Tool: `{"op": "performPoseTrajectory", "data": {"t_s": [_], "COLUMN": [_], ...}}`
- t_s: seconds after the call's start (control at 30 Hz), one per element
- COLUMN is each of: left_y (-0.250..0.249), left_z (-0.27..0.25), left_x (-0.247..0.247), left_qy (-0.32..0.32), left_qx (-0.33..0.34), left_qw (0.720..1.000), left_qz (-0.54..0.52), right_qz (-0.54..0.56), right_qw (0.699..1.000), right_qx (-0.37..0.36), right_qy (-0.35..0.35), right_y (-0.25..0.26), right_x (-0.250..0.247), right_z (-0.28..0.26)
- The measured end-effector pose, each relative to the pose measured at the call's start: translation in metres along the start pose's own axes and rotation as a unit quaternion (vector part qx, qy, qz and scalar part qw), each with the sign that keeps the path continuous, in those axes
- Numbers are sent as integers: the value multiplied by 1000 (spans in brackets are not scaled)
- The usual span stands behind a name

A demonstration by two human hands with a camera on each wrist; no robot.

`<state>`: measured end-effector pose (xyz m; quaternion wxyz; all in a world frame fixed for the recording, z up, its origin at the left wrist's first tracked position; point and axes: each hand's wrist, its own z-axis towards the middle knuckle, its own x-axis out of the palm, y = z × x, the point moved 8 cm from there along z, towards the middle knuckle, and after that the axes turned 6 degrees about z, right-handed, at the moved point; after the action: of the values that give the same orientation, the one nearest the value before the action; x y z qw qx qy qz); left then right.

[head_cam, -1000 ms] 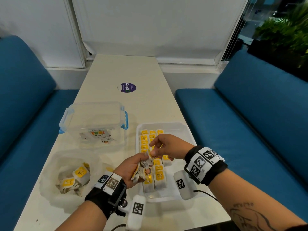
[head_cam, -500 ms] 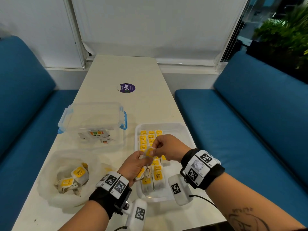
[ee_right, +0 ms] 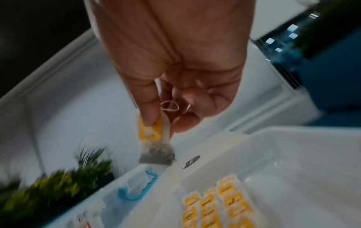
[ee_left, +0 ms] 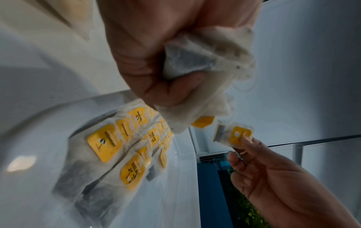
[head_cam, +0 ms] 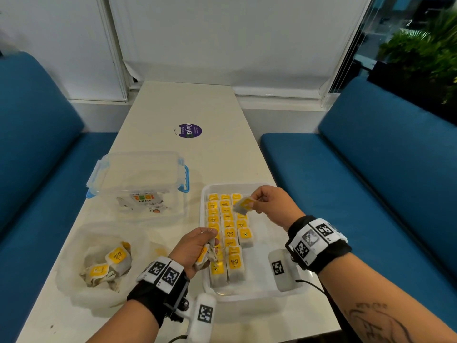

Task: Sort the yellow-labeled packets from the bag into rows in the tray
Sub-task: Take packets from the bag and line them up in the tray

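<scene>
A white tray [head_cam: 257, 290] holds several yellow-labeled packets [head_cam: 228, 233] laid in three rows. My right hand [head_cam: 269, 203] hovers over the tray's far right part and pinches a single packet [head_cam: 243, 205] [ee_right: 151, 138] between thumb and fingers. My left hand [head_cam: 195, 246] hangs over the tray's left edge and grips a crumpled bunch of packets [head_cam: 209, 256] [ee_left: 205, 61]. A clear bag [head_cam: 99, 263] at the near left of the table holds more loose packets [head_cam: 117, 256].
A clear lidded box with blue clips [head_cam: 138, 179] stands left of the tray, behind the bag. A round purple sticker [head_cam: 190, 131] lies farther up the white table [head_cam: 178, 105]. Blue benches [head_cam: 371, 169] flank both sides; a plant [head_cam: 425, 50] stands far right.
My right hand has pulled one packet away from the bunch in my left hand and carried it up and to the right, over the tray's far end. The left hand has stayed put.
</scene>
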<state>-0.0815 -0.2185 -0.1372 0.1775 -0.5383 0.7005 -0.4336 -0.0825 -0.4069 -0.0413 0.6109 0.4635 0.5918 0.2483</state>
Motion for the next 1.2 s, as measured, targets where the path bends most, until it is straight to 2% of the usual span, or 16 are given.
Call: {"op": "performPoseTrajectory", "data": {"t_s": [0.1,0.17,0.23,0.3,0.47,0.53,0.63,0.77,0.87,0.93,1.1,1.2], "left_y": [1,1,1,1,4,4,3,4,3,3,4,4], "left_z": [2,3,4,6,8,8,9,8,8,8,11,12], "left_x": [0,0,0,0,-3,-3,-3,-4,-5,-5,-6,-5], "left_qy": [-2,-3,-4,-4,-5,-4,-2,0,1,2,3,4], "left_qx": [-8,-11,-12,-14,-17,-17,-18,-22,-24,-24,-22,-25], "left_qw": [1000,1000,1000,1000,1000,1000,1000,1000,1000,1000,1000,1000], "left_qz": [2,3,2,5,5,5,2,-5,-9,-7,4,-1], "right_qz": [-3,-102,-202,-256,-309,-308,-305,-314,-338,-326,-342,-335], "right_qw": [1000,993,973,950,895,884,880,890,866,873,886,881], "right_qx": [30,48,68,102,160,174,197,215,246,261,237,245], "right_qy": [3,31,85,147,280,306,305,253,273,253,203,225], "right_y": [-13,-25,-39,-54,-66,-68,-72,-75,-84,-89,-87,-91], "right_x": [0,5,14,25,47,56,62,60,67,67,61,63], "right_z": [4,8,10,8,-8,-9,-2,14,16,20,26,26]}}
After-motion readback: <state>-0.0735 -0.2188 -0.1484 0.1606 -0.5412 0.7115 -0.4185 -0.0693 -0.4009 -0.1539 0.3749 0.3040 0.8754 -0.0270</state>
